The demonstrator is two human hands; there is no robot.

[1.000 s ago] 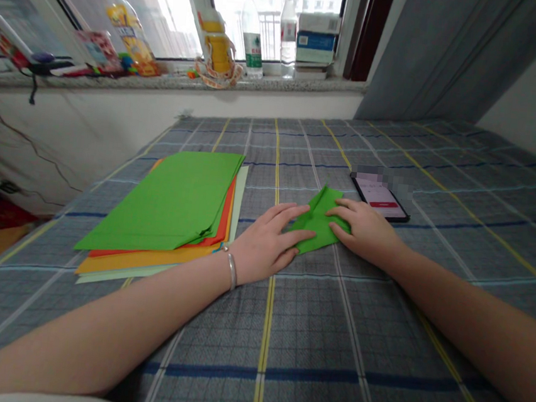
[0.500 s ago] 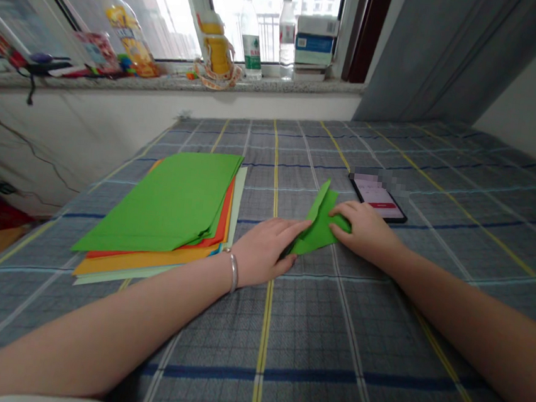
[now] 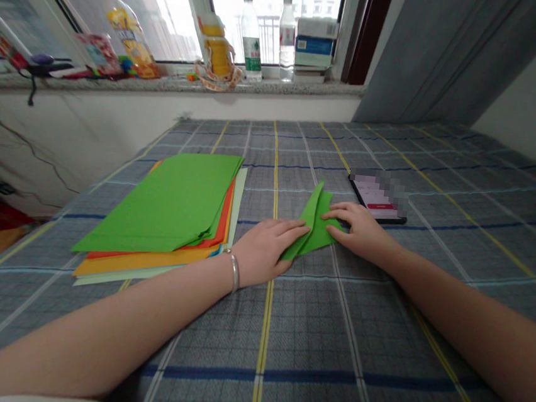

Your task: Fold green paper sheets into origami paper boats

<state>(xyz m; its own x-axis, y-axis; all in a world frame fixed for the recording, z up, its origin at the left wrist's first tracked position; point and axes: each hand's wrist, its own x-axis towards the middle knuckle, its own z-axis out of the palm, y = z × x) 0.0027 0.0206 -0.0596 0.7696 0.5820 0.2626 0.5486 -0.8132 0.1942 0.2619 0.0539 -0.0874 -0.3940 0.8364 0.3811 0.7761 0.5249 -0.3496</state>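
Observation:
A small folded sheet of green paper (image 3: 318,234) lies on the plaid cloth between my hands, its left flap tilted up along a crease. My left hand (image 3: 266,248), with a silver bangle at the wrist, grips the flap's left edge, fingers on top and thumb low at the near corner. On the paper's right side, my right hand (image 3: 353,227) holds it down with bent fingertips and thumb. The fingers partly cover both sides of the sheet. Left of my left hand rests a stack of coloured paper (image 3: 168,204), green on top, with red, orange and pale green edges showing below.
A phone (image 3: 377,199) with a lit screen lies just beyond my right hand. The plaid cloth (image 3: 310,357) covers the whole surface. Behind it, a windowsill (image 3: 269,87) carries bottles, a yellow cup and stacked boxes. A grey curtain (image 3: 428,58) hangs at the right.
The paper's left flap has come down and leftward, and the dark gap under it has closed. My left thumb has drawn back slightly; my right hand has shifted a little left.

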